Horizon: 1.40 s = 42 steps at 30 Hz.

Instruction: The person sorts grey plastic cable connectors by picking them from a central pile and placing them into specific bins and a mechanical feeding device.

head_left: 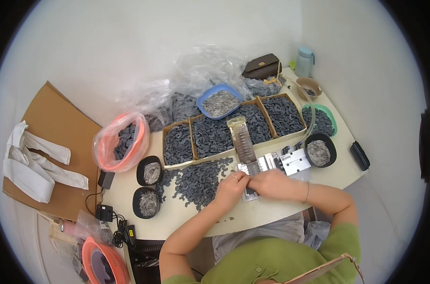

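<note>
At the near end of a small metal fixture (253, 169), my left hand (231, 187) and my right hand (271, 184) meet, fingertips almost touching. Both are closed, and whatever they pinch is too small and covered to make out. A clear ribbed chute (243, 139) slopes down to the fixture from behind. To its right sits a silver metal block (295, 162) with a clear hose (313, 113) arching over it. Left of my left hand lies a loose spread of small dark grey parts (198, 182) on the table.
Behind the fixture stands a divided cardboard tray (192, 137) of grey parts. Thin metal pins fill a blue bowl (219, 86), a black bowl (321, 137) at right and two black bowls (138, 202) at left. An orange basket (142, 150) and a black case (360, 156) flank them.
</note>
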### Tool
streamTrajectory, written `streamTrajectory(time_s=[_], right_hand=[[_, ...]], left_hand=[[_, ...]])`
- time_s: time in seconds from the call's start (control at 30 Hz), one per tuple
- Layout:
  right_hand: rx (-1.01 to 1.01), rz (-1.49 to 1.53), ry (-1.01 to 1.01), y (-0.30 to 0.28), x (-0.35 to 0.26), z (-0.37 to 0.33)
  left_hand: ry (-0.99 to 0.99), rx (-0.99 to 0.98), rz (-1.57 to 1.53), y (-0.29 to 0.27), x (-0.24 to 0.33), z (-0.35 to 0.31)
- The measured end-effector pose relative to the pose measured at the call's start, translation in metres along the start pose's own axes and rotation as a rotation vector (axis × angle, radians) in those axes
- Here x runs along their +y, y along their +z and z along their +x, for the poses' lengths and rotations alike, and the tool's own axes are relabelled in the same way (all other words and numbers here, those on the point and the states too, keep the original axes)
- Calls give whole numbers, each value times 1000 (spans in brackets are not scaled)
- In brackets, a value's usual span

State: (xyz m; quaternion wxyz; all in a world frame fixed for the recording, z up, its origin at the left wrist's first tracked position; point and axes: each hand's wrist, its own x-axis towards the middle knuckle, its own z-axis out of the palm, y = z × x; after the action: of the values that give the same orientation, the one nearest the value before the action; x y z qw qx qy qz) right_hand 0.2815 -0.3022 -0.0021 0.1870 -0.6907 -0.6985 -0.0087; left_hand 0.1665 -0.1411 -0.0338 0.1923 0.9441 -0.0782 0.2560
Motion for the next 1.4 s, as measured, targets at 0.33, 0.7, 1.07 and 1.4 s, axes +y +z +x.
streamTrajectory(time_s=[0.33,0.7,1.07,1.4], right_hand=[[44,213,39,24,27,79],[17,190,57,12,20,84],[220,132,33,11,27,14],[261,-101,-72,22,22,5]], left_hand=[[227,-76,473,-6,32,-13],[-281,32,206,-59,-50,-22],[-324,-90,-136,-43,-38,-9],[-227,-48,-57,-38,-36,-7]])
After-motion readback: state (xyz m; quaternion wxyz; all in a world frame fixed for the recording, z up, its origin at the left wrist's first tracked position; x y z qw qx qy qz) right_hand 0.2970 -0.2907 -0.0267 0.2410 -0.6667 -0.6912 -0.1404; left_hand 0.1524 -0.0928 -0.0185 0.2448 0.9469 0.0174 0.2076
